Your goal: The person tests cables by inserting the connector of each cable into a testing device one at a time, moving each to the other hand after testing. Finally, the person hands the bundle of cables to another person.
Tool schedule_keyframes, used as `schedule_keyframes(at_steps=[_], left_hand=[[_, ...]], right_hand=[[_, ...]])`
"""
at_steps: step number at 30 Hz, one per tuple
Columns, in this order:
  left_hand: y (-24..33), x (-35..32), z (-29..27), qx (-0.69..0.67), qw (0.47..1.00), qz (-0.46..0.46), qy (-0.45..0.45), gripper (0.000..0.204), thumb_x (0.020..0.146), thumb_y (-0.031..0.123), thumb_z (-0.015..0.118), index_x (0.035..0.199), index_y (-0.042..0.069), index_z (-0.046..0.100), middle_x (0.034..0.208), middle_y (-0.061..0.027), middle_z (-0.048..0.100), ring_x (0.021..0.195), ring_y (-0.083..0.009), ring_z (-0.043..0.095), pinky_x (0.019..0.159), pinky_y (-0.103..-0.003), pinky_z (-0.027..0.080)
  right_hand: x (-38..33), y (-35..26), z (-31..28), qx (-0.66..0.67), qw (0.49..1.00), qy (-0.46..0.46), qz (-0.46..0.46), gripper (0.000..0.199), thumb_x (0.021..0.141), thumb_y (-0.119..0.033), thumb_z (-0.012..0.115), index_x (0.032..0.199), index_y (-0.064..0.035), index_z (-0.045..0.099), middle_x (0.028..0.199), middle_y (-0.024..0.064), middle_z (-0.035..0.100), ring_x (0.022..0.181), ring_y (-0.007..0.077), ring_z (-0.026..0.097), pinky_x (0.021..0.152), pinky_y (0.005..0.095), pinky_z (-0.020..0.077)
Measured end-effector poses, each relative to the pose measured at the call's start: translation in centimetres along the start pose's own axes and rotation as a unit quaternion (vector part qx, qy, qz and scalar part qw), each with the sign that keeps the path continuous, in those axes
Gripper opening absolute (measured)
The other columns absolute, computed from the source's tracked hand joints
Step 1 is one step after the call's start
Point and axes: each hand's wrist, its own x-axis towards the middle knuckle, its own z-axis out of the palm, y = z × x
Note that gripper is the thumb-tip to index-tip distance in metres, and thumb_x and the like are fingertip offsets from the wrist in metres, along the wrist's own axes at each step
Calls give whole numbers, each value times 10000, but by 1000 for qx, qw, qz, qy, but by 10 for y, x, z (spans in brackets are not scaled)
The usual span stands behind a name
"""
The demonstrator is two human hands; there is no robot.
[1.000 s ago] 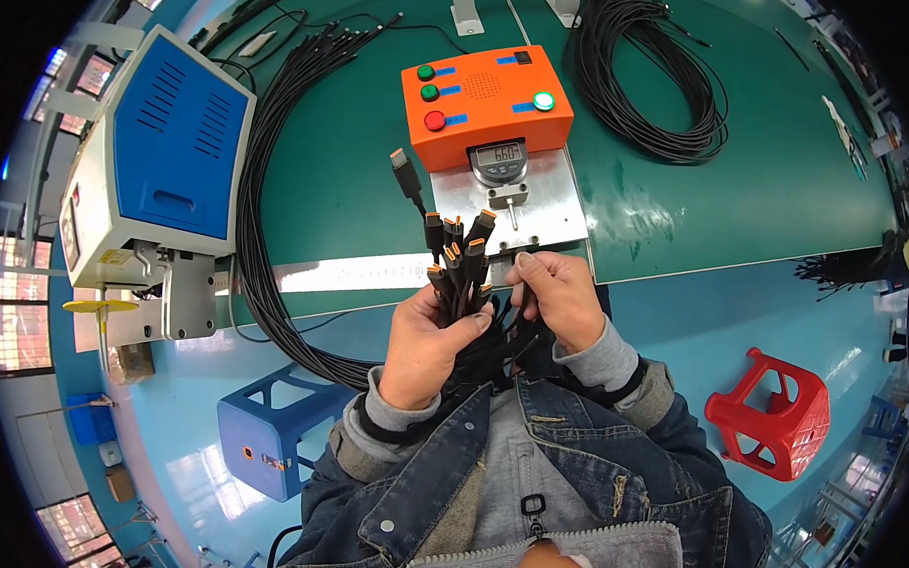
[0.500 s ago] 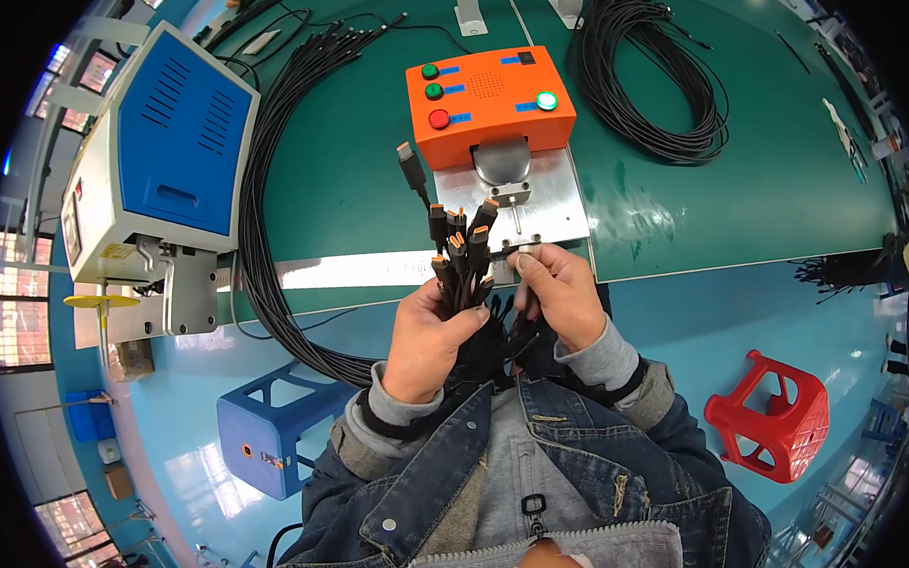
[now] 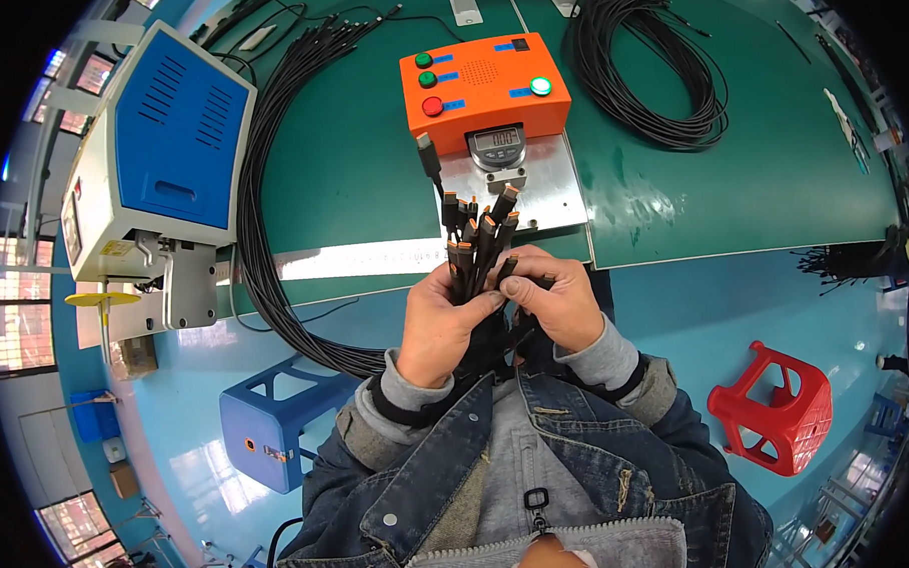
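Observation:
A bundle of black cables (image 3: 486, 230) stands upright in my left hand (image 3: 433, 328), its plug ends with orange tips fanned out at the top. One plug (image 3: 425, 155) sticks up higher than the others, to the left. My right hand (image 3: 559, 306) is closed at the bundle's right side, thumb and fingers pinching a black cable plug (image 3: 546, 283). Just beyond the hands is a metal fixture plate (image 3: 556, 182) with a small digital gauge (image 3: 497, 143). Behind it sits an orange box (image 3: 491, 90) with coloured buttons, one lit green-white. Lower cable lengths are partly hidden by my hands.
A blue and white machine (image 3: 179, 134) stands at the left. Beside it a long black cable bundle (image 3: 262, 207) hangs over the green table's (image 3: 358, 170) edge. Another cable coil (image 3: 646, 100) lies at the back right. A blue stool (image 3: 259, 432) and a red stool (image 3: 775, 410) stand on the floor.
My right hand has drawn back from the fixture plate to the bundle. The gauge's display, formerly not visible, now shows. The whole view has shifted slightly.

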Motion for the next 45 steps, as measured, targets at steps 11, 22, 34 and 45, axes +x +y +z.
schedule_keyframes(at_steps=[11,22,34,45], left_hand=[[13,-3,-3,-16,999,23,32,120,720,-22,590,822,-6,530,729,-10,538,662,-76,489,631,-197,399],[21,-5,-3,-27,999,23,26,128,716,-14,599,823,-8,530,732,-24,535,657,-93,490,623,-208,399],[21,-4,-4,-58,998,31,8,161,733,-16,580,887,-22,534,787,-32,558,712,-89,512,675,-207,414],[21,-6,-3,-66,997,31,8,153,749,-29,541,902,-28,532,805,-48,567,729,-108,528,698,-226,424]], right_hand=[[-2,-1,1,63,965,105,233,186,816,-163,510,766,4,576,612,47,564,481,56,452,458,170,363],[2,-5,0,40,965,132,222,190,804,-156,521,750,18,575,570,46,553,440,58,440,423,171,348],[9,-9,-2,30,967,122,220,188,803,-146,513,727,16,568,565,47,553,424,58,433,412,172,345],[8,-6,-2,32,966,131,219,191,801,-143,517,703,16,557,547,49,549,414,62,441,397,189,349]])
